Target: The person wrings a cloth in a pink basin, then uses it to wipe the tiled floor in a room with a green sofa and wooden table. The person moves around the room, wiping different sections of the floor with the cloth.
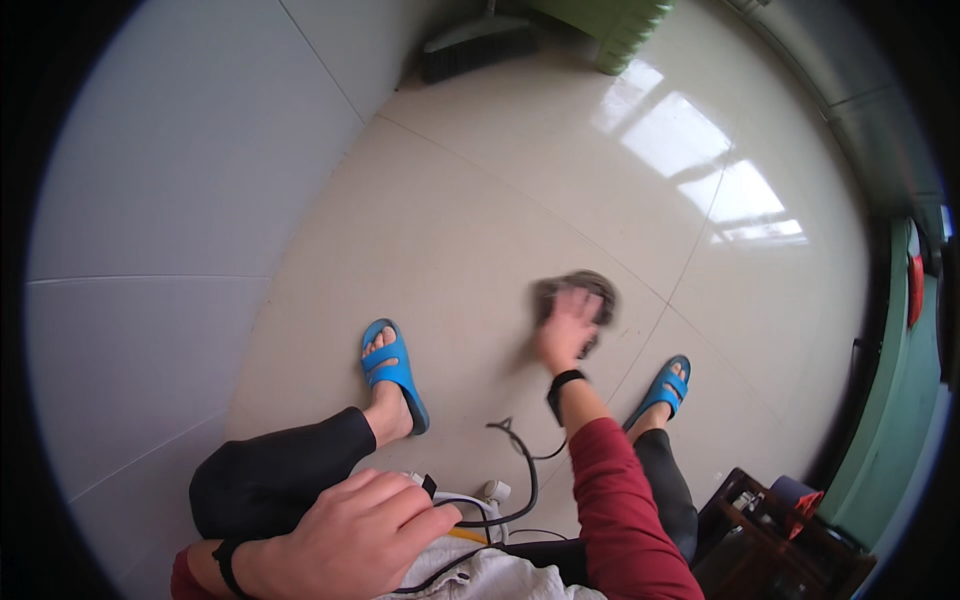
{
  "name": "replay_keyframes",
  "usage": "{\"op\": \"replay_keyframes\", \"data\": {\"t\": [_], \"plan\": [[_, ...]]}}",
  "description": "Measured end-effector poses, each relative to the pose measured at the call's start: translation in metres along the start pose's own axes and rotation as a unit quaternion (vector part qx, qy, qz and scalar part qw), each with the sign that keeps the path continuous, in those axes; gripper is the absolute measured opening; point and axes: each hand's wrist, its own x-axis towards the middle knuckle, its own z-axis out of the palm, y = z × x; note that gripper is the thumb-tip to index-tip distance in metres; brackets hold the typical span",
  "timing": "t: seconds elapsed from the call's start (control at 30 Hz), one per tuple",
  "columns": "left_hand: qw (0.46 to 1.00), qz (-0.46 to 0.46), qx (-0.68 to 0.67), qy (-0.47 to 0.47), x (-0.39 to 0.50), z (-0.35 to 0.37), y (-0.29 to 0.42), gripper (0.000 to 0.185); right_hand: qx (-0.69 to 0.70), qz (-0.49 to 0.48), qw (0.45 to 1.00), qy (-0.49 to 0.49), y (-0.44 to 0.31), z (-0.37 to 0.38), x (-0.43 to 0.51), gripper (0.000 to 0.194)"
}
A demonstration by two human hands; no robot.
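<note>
My right hand (572, 326) presses a dark grey-brown cloth (600, 289) against the beige tiled floor (450, 225), between my feet and a little ahead of them; hand and cloth are blurred. Over my lap, at the bottom of the picture, is my left hand (367, 525), seen from its back with the fingers bent. Its palm is hidden, so whether it holds anything cannot be told. Beside its fingertips a black cable (534, 480) loops out, with white cables and a white plug (496, 491) near it.
Blue sandals (390, 367) are on both feet. A light grey tiled wall (150, 187) rises on the left. At the top stand a broom (480, 45) and a green plastic piece of furniture (622, 37). A dark wooden rack (780, 540) with objects stands at lower right, by a green panel (885, 420).
</note>
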Motion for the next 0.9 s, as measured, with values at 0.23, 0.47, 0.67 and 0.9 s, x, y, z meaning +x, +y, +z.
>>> {"op": "replay_keyframes", "data": {"t": [0.23, 0.47, 0.67, 0.9], "plan": [[0.994, 0.088, 0.005, -0.064, -0.040, 0.022, 0.021, 0.021, 0.012, -0.374, 0.921, -0.107, -0.102, 0.002, -0.204, 0.043], [0.984, 0.125, 0.014, -0.125, -0.059, 0.041, 0.047, 0.028, 0.144, -0.190, 0.959, -0.151, -0.049, -0.029, -0.161, 0.029], [0.983, 0.140, -0.001, -0.119, -0.044, 0.052, 0.062, 0.026, 0.505, -0.003, 0.824, -0.256, 0.029, -0.098, -0.087, 0.024], [0.986, 0.132, 0.005, -0.106, -0.031, 0.061, 0.074, 0.024, 0.614, 0.014, 0.733, -0.293, 0.073, -0.188, -0.071, 0.025]]}}
